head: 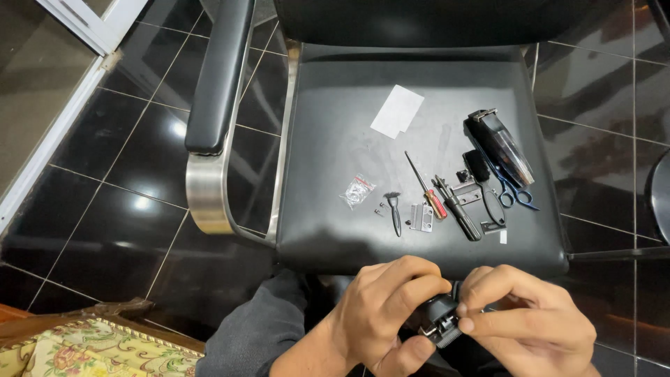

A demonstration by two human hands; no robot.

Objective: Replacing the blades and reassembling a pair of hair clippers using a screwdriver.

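Both hands meet low in the head view, in front of a black chair seat (335,139). My left hand (384,311) grips a black hair clipper body (438,320) from the left. My right hand (527,318) pinches its metal blade end from the right. Laid out on the seat are a red-handled screwdriver (427,188), a black-handled screwdriver (459,209), a small black brush (395,211), a metal blade plate (421,217) and a small clear bag of screws (357,191).
A second black clipper (500,146), blue-handled scissors (513,192), a black guard piece (477,166) and a white card (397,111) also lie on the seat. The chair's padded armrest (220,70) rises at left. Glossy black tiles surround it; a patterned cushion (98,349) sits bottom left.
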